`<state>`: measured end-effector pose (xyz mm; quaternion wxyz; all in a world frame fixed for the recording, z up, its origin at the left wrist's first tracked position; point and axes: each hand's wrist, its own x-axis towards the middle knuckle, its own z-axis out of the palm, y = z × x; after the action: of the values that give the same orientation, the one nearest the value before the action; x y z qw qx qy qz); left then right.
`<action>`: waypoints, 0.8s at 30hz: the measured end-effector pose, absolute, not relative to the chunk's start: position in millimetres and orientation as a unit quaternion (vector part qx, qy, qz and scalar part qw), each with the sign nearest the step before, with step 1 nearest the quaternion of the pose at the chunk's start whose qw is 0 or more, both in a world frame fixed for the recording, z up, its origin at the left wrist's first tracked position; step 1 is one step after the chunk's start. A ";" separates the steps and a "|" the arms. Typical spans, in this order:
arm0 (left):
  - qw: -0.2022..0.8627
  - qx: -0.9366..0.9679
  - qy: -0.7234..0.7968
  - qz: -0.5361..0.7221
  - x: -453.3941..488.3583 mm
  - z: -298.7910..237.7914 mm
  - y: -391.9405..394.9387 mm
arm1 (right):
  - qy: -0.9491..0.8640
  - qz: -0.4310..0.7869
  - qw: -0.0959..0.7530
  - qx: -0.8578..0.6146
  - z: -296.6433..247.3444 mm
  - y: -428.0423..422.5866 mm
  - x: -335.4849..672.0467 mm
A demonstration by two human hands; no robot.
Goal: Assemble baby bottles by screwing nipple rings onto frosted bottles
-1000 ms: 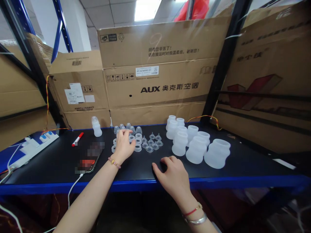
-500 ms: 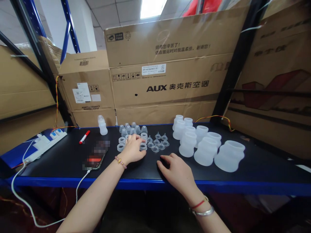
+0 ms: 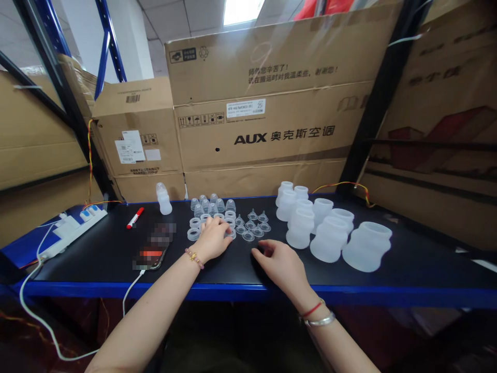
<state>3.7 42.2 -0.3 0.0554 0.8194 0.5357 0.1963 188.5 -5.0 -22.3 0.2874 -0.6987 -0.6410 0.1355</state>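
Lifted slightly since the earlier frame, the right hand (image 3: 278,265) hangs empty, fingers (image 3: 261,249) curled apart, near clear silicone teats (image 3: 250,226); the left hand (image 3: 213,240) spreads its fingers over translucent plastic rings (image 3: 193,234), any grip hidden. A careless sweep could scatter these light pieces.

Nine silicone bottle bodies (image 3: 329,239); one baby bottle (image 3: 164,201); one red marker (image 3: 134,217); one phone (image 3: 153,254); one left hand (image 3: 213,239); one right hand (image 3: 281,267).

AUX A/C cartons (image 3: 260,137) stacked behind, blue steel rack posts (image 3: 110,44); white column (image 3: 134,41), ceiling tiles (image 3: 166,26), bright ceiling light (image 3: 243,10)
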 end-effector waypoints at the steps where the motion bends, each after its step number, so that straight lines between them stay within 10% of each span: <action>1: 0.059 0.820 0.535 0.195 4.3 0.4 41.5 | -0.637 0.140 0.287 -0.702 -22.2 -2.9 189.3; 24: 0.069 0.828 0.529 0.173 11.2 -1.5 41.1 | -0.686 0.103 0.298 -0.655 -23.4 61.0 177.9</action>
<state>11.2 41.1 -1.5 0.0688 0.8279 0.5290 0.1729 177.9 61.0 -23.4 0.2980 -0.6555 -0.6863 0.1028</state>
